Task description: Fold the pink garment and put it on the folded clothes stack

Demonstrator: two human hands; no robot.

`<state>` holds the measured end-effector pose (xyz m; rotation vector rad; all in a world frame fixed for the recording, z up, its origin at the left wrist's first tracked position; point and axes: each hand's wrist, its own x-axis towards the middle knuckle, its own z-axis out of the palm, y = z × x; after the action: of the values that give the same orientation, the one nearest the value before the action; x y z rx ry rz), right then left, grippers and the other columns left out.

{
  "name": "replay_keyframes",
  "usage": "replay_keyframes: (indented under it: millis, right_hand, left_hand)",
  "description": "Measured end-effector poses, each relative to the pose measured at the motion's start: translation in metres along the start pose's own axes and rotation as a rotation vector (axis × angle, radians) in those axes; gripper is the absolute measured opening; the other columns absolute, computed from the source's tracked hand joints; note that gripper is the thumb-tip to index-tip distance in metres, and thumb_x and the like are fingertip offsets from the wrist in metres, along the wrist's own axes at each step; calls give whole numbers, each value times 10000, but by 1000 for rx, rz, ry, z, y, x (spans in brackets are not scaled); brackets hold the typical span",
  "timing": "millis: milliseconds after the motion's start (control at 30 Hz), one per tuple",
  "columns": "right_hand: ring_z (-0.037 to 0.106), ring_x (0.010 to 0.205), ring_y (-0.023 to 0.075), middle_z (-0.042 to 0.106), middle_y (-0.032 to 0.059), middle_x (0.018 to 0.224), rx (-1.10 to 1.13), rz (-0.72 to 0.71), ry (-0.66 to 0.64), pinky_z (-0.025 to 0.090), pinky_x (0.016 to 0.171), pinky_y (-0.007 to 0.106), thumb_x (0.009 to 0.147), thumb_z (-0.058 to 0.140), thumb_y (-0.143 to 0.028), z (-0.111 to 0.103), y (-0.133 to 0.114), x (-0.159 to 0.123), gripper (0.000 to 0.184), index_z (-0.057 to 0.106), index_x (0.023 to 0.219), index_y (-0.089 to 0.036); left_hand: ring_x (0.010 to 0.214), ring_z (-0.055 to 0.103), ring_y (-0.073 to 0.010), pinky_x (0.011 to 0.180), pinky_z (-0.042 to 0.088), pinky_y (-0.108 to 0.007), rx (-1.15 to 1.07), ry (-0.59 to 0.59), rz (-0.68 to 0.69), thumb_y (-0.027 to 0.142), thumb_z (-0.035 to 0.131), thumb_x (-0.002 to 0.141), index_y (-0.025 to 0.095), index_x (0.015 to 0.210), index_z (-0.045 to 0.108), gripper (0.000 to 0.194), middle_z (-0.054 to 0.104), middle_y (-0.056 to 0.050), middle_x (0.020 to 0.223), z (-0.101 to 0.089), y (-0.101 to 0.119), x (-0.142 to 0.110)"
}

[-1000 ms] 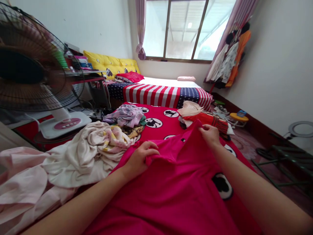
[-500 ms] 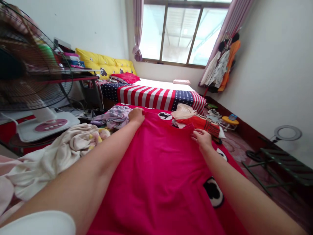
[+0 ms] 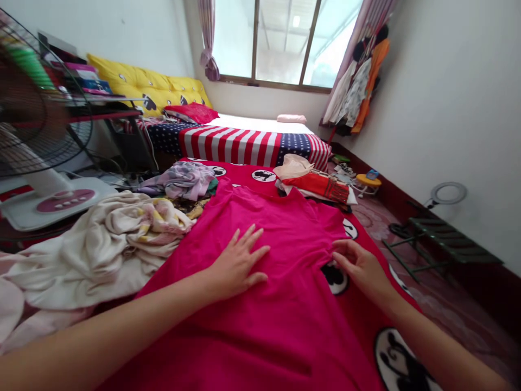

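By the right grip point(image 3: 364, 271), the pink shirt point(image 3: 280, 228) was pinched at its sleeve edge; the left grip point(image 3: 236, 266) was laid on the chest, fingers spread, nothing clasped. The shirt was spread over a red patterned cover point(image 3: 356, 315), flanked by cream cloth point(image 3: 109, 233) at left. Beyond the right sleeve, folded clothes point(image 3: 321, 186) were stacked.

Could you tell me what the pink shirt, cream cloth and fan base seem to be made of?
Pink shirt: probably thin knit fabric, mostly matte, judging by its fine, soft creases.
Cream cloth: soft textile, dull finish, bunched in rounded folds; fibre unclear.
Fan base: likely moulded plastic, smooth, with rounded edges.
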<state>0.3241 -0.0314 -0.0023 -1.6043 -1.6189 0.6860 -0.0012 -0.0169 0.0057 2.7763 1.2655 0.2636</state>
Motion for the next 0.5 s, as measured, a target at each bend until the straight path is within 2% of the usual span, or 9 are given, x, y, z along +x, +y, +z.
replay_keyframes:
  millis: [100,233,367,433,500]
  right_hand:
    - [570,536,160,620,-8,683,-166,11,-124,436,515,275,814,553,-465,4,-7,-34,388,541,1089,-192]
    - [594,617,167,657,16,805,-315,-105,-158,445,582,283,823,551,-343,17,-26,-63,448,525,1248,-206]
    - [620,753,184,682,57,865,-194,-219,-124,476,678,283,852,522,-329,13,-46,-76,251,699,991,-216]
    - [616,726,186,686,55,828,-123,-168,-83,475,645,274,844,545,-391,5,-49,-81,252,718,922,-226]
    - [621,720,199,695,52,814,-89,-73,-80,479,627,275,811,579,-435,-2,-45,-87,275,722,937,-238]
  left_hand:
    - [1463,65,-310,1146,165,-552,-85,-136,29,527,493,902,242,1465,356,646,146,-149,1584,7,28,-28]
    - [1462,35,-308,1150,136,-556,-128,-203,17,504,499,905,239,1483,316,662,98,-148,1588,5,48,-42]
    - [1462,63,-301,1153,144,-548,-183,-250,51,496,532,889,243,1488,302,690,124,-137,1585,0,60,-53]
    - [1455,127,-304,1149,187,-534,-202,-258,68,486,563,872,253,1477,330,689,165,-138,1577,-5,65,-62]
    - [1427,239,-321,1121,273,-519,-206,-243,82,491,600,843,259,1439,405,668,249,-143,1555,-11,69,-67]
